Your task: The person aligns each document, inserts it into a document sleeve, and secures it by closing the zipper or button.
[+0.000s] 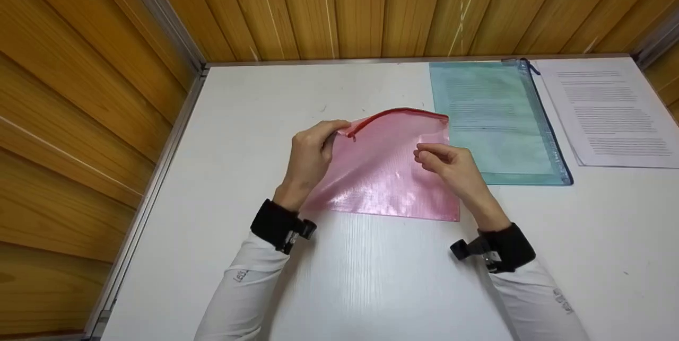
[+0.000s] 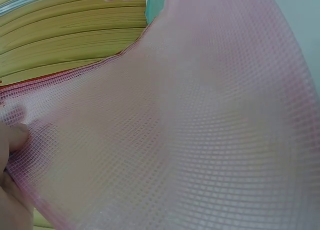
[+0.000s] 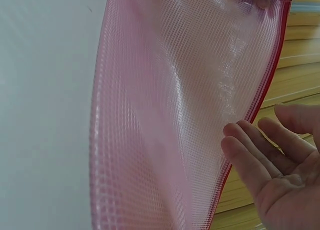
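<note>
Evidently the work turns on the pink mesh pouch [image 1: 390,171], raised at its left end above the middle of the white tabletop [image 1: 360,272], its zip side toward the back edge and its plain lower side toward the front. The left hand [image 1: 312,154] pinches the upper left corner between thumb and fingers, just beside the small zip pull [image 1: 354,138]. From there the red zip [image 1: 406,110] bows up and across to the upper right corner. The right hand [image 1: 451,166] is over the pouch's right part with its fingers loosely bent and nothing between them; whether a fingertip brushes the mesh I cannot tell.

I would judge the step in hand to be handling the pouch at its zip end, with one hand steadying it. The next move seems to call for a firm left pinch and a right-hand hold on either the zip pull or the mouth's edge. How far the zip is undone is hard to read.

Farther out, a teal pouch [image 1: 477,123] lies by the tabletop's back edge, and printed sheets [image 1: 610,113] sit beyond it, near the back right corner.
</note>
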Demonstrator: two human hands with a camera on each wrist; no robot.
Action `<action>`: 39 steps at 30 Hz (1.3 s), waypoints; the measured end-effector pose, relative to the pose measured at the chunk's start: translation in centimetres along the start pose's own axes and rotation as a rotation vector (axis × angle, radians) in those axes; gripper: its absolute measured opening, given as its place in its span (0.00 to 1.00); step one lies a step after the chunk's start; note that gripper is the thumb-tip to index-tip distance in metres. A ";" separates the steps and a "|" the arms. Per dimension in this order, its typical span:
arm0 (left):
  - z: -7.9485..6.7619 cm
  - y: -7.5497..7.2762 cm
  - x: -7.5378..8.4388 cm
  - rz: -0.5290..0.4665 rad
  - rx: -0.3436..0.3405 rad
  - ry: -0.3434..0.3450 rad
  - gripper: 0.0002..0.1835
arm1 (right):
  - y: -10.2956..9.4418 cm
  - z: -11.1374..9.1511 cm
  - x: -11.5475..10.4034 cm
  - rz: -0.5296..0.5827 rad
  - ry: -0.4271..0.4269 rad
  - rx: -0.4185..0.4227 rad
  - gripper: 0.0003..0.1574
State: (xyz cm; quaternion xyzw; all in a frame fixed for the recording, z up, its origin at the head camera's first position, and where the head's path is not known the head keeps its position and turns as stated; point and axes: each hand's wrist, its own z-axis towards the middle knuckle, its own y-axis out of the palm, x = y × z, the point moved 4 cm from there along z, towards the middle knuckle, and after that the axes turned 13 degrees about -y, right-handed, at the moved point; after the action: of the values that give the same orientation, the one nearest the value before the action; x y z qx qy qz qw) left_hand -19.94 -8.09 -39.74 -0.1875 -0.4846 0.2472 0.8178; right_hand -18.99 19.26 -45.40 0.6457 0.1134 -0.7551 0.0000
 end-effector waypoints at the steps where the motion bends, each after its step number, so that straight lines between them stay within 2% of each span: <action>1: 0.0 0.1 0.0 0.010 -0.003 0.009 0.11 | 0.2 0.0 -0.1 0.004 -0.003 -0.002 0.28; 6: -0.4 0.8 0.1 0.050 -0.023 0.038 0.11 | 1.2 0.0 -0.7 0.003 -0.030 -0.047 0.28; 13: -0.8 1.5 0.3 0.143 -0.065 0.069 0.14 | 2.7 -0.2 -1.6 -0.101 -0.063 -0.175 0.25; 18: -1.1 2.1 0.5 0.198 -0.083 0.102 0.15 | 3.6 -0.3 -2.0 -0.130 -0.078 -0.227 0.23; 28: -1.6 3.1 0.7 0.281 -0.140 0.168 0.17 | 5.9 0.7 -2.1 -0.056 -0.122 -0.289 0.22; 33: -1.6 3.1 0.7 0.290 -0.140 0.179 0.17 | 6.7 1.1 -2.1 -0.050 -0.102 -0.306 0.22; 39: -1.8 3.2 0.3 0.293 -0.160 0.169 0.17 | 7.1 1.2 -2.0 0.025 -0.052 -0.292 0.18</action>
State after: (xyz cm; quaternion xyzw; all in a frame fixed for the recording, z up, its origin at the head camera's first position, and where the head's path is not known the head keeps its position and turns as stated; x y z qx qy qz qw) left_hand -18.93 -5.44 -42.07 -0.3405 -0.3999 0.3077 0.7934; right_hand -18.78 11.79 -44.48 0.6206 0.2138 -0.7468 0.1065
